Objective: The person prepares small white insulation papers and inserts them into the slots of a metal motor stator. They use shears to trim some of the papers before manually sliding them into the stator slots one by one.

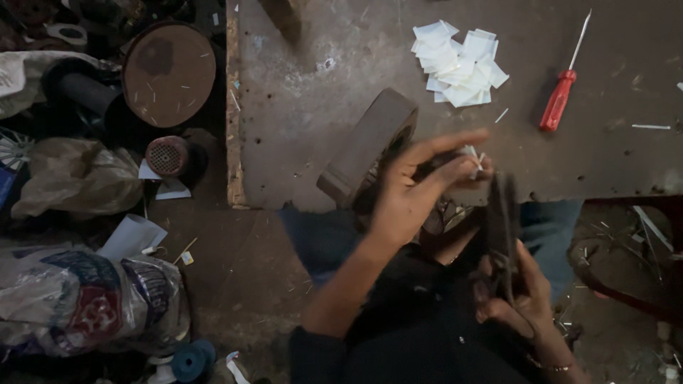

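A person seated at a worn grey table (341, 85) is working a small white slip of paper (472, 158) into a dark, round metal motor part (455, 206) resting in the lap at the table's near edge. The left hand (420, 188) is pinching the slip between thumb and fingertips, pressing it toward the part's upper side, while the right hand (516, 288) is closing around the part's lower edge to steady it; blur hides the finer detail of the part. A loose heap of cut white paper slips (459, 64) is lying well apart on the table, suggesting that many pieces are still waiting to be used and that the work is far from finished, though how many are already fitted cannot be told. A red-handled screwdriver (561, 92) is lying untouched to the right of the heap. A thick brown metal ring (366, 142) is leaning just beside the left hand, crowding the reach toward the slips. On the floor to the left, a round brown disc (169, 71), a grilled reddish cap (165, 156) and stuffed plastic bags (85, 299) are cluttering the space.
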